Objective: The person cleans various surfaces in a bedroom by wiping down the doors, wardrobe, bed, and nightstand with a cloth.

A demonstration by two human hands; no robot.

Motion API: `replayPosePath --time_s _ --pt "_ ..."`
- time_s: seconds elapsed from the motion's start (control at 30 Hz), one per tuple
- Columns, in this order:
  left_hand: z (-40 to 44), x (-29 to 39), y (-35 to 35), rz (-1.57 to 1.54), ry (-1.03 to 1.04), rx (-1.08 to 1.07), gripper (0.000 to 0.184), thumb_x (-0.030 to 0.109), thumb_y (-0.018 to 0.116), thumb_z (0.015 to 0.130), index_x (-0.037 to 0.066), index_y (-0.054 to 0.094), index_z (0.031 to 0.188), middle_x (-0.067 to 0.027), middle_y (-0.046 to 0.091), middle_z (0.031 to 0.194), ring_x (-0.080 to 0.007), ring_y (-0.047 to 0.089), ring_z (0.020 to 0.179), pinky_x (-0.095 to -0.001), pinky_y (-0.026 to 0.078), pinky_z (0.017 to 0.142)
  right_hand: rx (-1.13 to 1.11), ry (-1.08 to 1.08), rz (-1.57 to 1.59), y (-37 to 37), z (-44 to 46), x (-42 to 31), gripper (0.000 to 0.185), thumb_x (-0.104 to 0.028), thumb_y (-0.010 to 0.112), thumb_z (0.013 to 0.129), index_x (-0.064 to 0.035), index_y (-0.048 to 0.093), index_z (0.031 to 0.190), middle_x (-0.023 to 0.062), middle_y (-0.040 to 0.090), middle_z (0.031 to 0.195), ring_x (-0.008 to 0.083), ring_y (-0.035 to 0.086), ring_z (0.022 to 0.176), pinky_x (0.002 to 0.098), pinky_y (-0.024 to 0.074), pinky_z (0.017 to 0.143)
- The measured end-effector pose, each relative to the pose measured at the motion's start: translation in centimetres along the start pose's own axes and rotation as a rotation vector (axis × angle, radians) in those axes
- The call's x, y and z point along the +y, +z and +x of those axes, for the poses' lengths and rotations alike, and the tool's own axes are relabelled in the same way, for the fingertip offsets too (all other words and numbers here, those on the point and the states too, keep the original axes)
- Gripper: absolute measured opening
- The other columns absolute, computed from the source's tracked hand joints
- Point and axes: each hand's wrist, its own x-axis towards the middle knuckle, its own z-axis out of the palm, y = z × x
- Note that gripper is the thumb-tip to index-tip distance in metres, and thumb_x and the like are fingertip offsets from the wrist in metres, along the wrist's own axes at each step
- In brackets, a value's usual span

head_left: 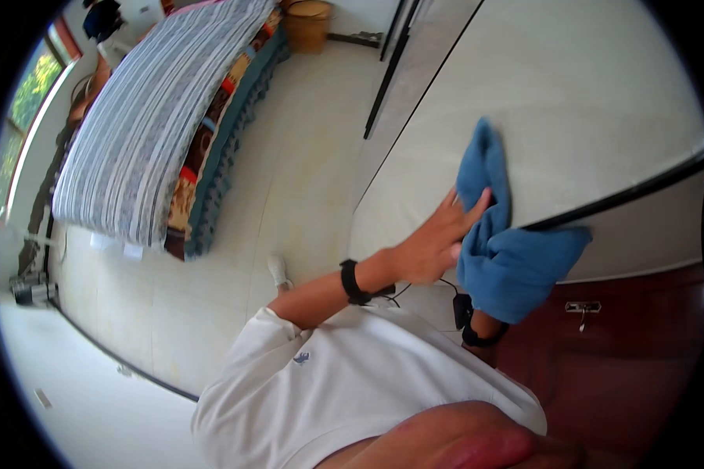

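A blue cloth lies in folds against a pale, glossy panel and bunches over the panel's black edge strip. My left hand grips the cloth at its middle, with some fingers over the folds and the thumb beside it. A black band circles the left wrist. The wide lower part of the cloth covers my right hand, so its fingers are hidden. Only the right wrist, with a black band, shows below the cloth.
A bed with a striped cover stands on the left, with a wooden bin at its far end. Another person is beyond the bed. A dark red door or panel with a metal latch lies at lower right. Pale tiles cover the floor.
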Motion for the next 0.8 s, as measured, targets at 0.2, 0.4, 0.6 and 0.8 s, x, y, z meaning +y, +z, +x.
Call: replayPosePath --time_s 0.2,0.4,0.6,0.8 --pt "-4.4 -3.2 -5.2 -0.101 -0.261 -0.424 0.068 0.040 0.031 0.098 -0.001 0.012 0.149 -0.0217 0.047 0.127 -0.0357 0.049 0.110 -0.0525 0.006 0.114 -0.142 0.216 -0.131 -0.2 -4.6 -3.2 0.057 -0.031 0.071 0.083 0.0047 0.049 0.122 0.0238 0.051 0.129 0.0352 0.057 0.113 0.0484 0.0443 0.098" --pt "2.4 -3.3 -10.2 -0.263 0.065 -0.475 0.047 0.029 0.040 0.096 0.002 0.049 0.133 -0.0108 0.056 0.082 -0.0291 0.052 0.080 -0.0478 0.025 0.110 -0.100 0.043 -0.624 2.0 6.8 -6.6 0.063 -0.028 0.076 0.078 0.0066 0.048 0.123 0.0189 0.059 0.121 0.0344 0.062 0.104 0.0432 0.0516 0.087" --pt "2.8 -4.3 -10.4 -0.357 0.104 -0.343 0.031 0.024 0.048 0.095 0.003 0.057 0.116 -0.0120 0.061 0.086 -0.0287 0.056 0.081 -0.0412 0.043 0.082 -0.126 0.211 -0.901 7.5 11.2 -7.5 0.051 -0.017 0.071 0.075 0.0023 0.057 0.121 0.0172 0.054 0.132 0.0366 0.049 0.125 0.0504 0.0298 0.108" --pt "1.6 -7.7 -10.5 -0.740 -0.594 -0.232 0.058 0.006 0.061 0.085 0.008 0.038 0.137 -0.0159 0.061 0.097 -0.0269 0.061 0.078 -0.0329 0.047 0.063 -0.380 0.378 -1.080 13.7 8.9 -8.2 0.061 -0.023 0.061 0.080 0.0018 0.047 0.134 0.0275 0.027 0.149 0.0455 0.025 0.138 0.0683 0.0123 0.104"
